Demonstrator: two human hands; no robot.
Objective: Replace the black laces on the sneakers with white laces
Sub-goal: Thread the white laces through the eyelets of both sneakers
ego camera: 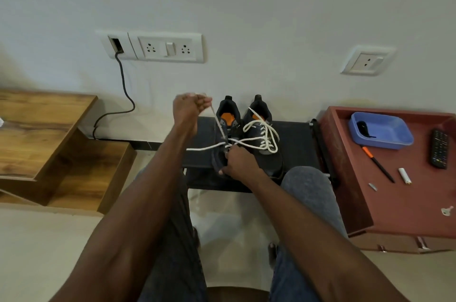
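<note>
my left hand (188, 108) pinches the white lace (218, 124), drawn up and left from the left sneaker (223, 151); my right hand (238, 162) grips that sneaker's toe on the black stool (296, 143). right sneaker (262, 139) already laced.

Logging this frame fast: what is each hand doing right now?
Left hand: raised, fingers curled round the white lace, pulling it up.
Right hand: grips the toe end of the left sneaker.
</note>
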